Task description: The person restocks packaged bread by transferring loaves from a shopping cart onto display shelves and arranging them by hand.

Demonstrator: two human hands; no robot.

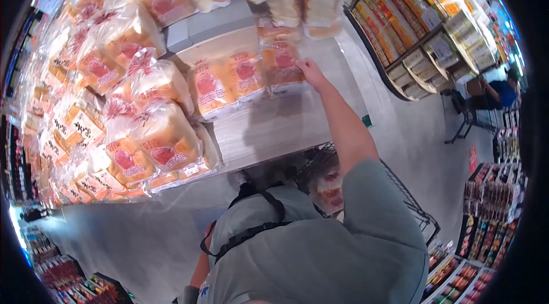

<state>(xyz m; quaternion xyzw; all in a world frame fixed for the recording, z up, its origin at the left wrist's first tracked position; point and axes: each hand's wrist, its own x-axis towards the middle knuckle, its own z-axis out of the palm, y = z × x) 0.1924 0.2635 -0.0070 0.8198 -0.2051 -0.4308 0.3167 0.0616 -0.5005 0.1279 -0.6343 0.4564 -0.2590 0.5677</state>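
My right hand reaches over the display table to the right edge of a bagged loaf of bread. Its fingers are curled closed at the clear wrapper. This loaf stands upright at the right end of a short row, beside another bagged loaf and one more bagged loaf; all carry red printed labels. On my other side, the left arm hangs low by my body. Only part of my left hand or wrist shows beside the black strap, and its fingers are hidden.
Bagged loaves are piled high along the table's left. A grey block stands behind the row. Beside me, a shopping cart holds a bagged loaf. Stocked shelves and a person in blue are to the right.
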